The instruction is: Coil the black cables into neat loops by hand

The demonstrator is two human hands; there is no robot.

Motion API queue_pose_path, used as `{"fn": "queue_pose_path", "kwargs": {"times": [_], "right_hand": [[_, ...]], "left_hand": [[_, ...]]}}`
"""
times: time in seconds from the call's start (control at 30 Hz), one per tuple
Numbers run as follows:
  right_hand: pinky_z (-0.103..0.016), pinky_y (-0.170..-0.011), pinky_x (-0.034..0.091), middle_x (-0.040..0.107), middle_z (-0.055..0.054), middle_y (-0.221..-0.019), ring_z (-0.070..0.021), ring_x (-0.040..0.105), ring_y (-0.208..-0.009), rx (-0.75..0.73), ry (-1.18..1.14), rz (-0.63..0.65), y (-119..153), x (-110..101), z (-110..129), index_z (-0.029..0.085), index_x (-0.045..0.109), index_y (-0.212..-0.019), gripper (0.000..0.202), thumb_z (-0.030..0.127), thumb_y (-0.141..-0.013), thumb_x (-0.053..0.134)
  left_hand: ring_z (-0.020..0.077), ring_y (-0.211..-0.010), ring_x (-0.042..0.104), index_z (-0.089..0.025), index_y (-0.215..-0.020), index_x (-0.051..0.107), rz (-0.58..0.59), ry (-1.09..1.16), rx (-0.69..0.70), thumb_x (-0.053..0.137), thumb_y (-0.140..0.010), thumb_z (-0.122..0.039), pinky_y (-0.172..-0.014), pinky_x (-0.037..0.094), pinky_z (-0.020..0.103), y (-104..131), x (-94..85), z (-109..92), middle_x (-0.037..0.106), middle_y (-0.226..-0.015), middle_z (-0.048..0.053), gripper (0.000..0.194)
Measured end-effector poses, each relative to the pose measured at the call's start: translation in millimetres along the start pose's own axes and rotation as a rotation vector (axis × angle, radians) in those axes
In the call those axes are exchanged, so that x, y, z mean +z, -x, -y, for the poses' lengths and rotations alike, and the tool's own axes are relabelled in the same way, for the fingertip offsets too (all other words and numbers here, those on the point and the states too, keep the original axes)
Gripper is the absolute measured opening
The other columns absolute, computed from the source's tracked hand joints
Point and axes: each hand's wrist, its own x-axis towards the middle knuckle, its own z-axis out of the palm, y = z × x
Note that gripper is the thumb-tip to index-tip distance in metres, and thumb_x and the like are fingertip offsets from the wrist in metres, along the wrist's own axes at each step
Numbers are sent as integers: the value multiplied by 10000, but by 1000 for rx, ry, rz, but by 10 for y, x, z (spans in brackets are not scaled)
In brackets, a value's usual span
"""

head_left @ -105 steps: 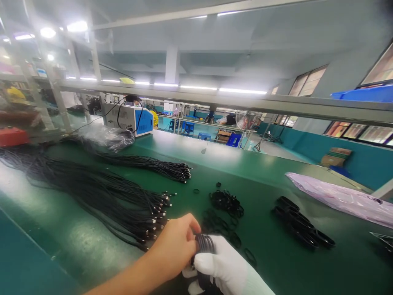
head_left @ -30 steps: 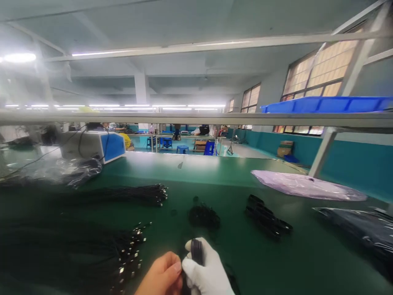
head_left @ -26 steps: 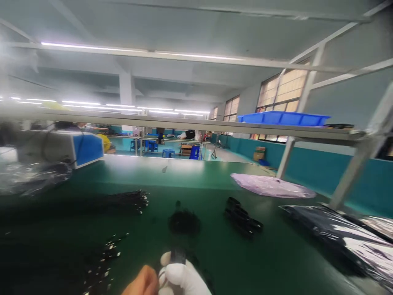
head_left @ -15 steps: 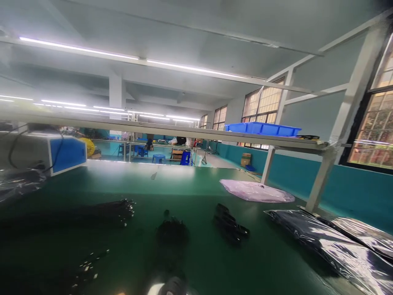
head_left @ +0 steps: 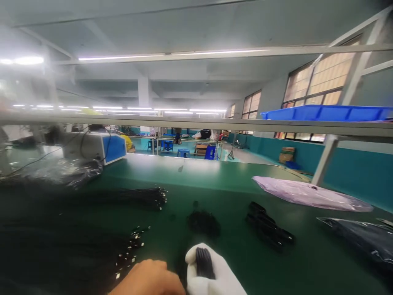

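My right hand (head_left: 219,274), in a white glove, grips a coiled black cable (head_left: 204,263) at the bottom middle of the head view. Just left of it is my bare left hand (head_left: 150,278), knuckles up and fingers curled; whatever it may hold is hidden. Beyond my hands a dark tangle of thin black pieces (head_left: 203,223) lies on the green tabletop (head_left: 227,196). To the right rests a group of black coiled cables (head_left: 270,225). Loose black cables with pale ends (head_left: 130,250) spread beside my left hand, and a similar bundle (head_left: 147,197) lies farther back.
A grey and blue machine (head_left: 113,147) stands at the back left, with clear plastic bags (head_left: 67,170) before it. A pinkish plastic bag (head_left: 310,192) and a black bag (head_left: 362,237) lie at the right. A shelf (head_left: 196,122) crosses above the table, carrying a blue tray (head_left: 325,112).
The view has swung left, so the table's things appear farther right. Both hands have risen into sight from the bottom edge, where only a bit of white and black showed before.
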Motion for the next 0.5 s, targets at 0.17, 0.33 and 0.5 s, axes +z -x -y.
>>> {"fn": "queue_pose_path", "kwargs": {"times": [0.17,0.33,0.5], "right_hand": [[-280,-652,413,591,19,-766,-143,552,-669,-87,135,33,-273,-42,-380,201,531,-1108,626,90,-507,665],[-368,-880,398,629,-66,-990,-303,560,-1032,-96,345,-59,-484,-119,-811,216,442,-1312,928,117,-443,752],[-356,-844,402,639,-72,-948,-283,589,-967,-96,555,-74,-259,-5,-571,204,386,-1382,849,169,-578,658]], "left_hand": [[188,-934,582,-306,-1094,642,-26,56,18,737,-605,-154,-826,378,226,80,-35,-52,705,-984,-56,520],[238,-1005,576,-290,-1183,589,23,40,41,747,-613,-216,-862,421,283,25,126,-15,642,-1137,27,596],[301,-852,623,-226,-1019,676,23,-223,-44,698,-581,-223,-771,455,376,-41,100,24,675,-994,89,439]]}}
